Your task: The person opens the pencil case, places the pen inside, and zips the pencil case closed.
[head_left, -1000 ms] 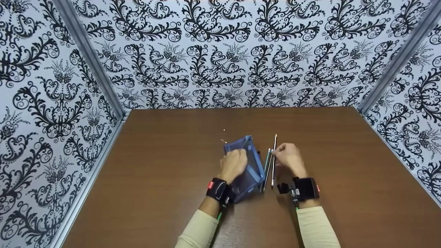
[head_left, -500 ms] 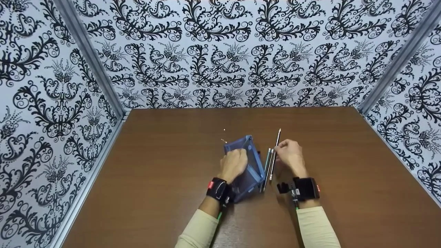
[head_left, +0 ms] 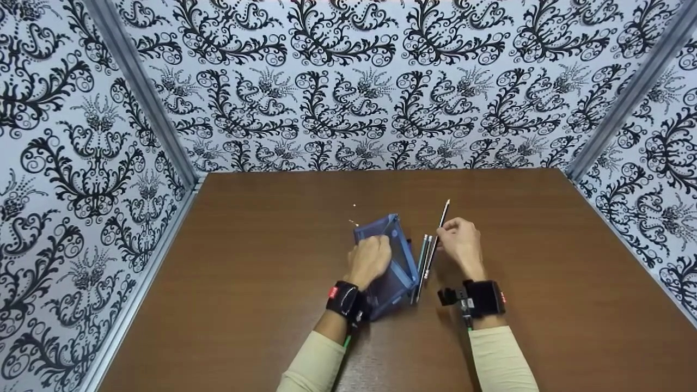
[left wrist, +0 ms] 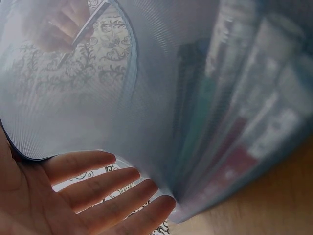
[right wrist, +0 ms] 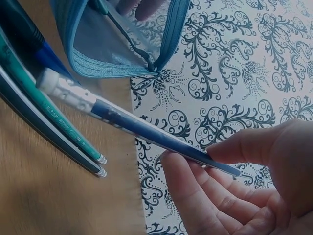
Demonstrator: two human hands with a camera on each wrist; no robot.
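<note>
Well in from the far edge of the surface, the left hand holds a pouch while the right hand pinches a pencil beside it, apparently mid-packing, so steering it inside seems next.

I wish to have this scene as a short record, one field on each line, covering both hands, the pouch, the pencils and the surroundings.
left hand: holds the blue pouch
right hand: pinches a white-tipped pencil between thumb and fingers
pouch mouth: open
pouch contents: long items show through the mesh; inside or behind, cannot tell
beside pouch: a green pencil and a dark pencil, side by side
surface: brown table
background: wall with black-and-white scroll pattern
</note>
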